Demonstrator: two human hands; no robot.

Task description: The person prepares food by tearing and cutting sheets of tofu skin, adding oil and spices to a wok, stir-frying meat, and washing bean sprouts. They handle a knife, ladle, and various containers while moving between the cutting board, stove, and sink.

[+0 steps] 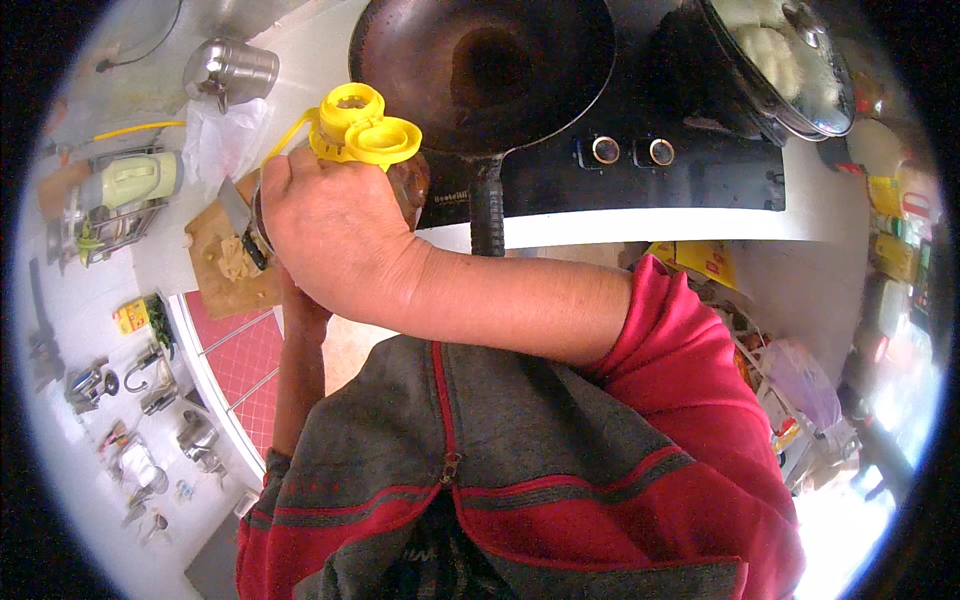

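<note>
My right hand is wrapped around the upper part of a bottle, just below its yellow plastic cap. The flip lid of the cap hangs open toward the wok. Under the right hand, my left hand is mostly hidden at the bottle's lower part; its grip cannot be made out. Beyond the bottle, a dark wok sits on the black cooktop, its handle pointing toward me. A darker, shiny patch shows at the bottom of the wok.
At the right, a pot with a glass lid holds pale buns. Left of my hands, a kitchen knife and sliced yellowish food lie on a wooden cutting board. A steel pot and plastic bag stand behind.
</note>
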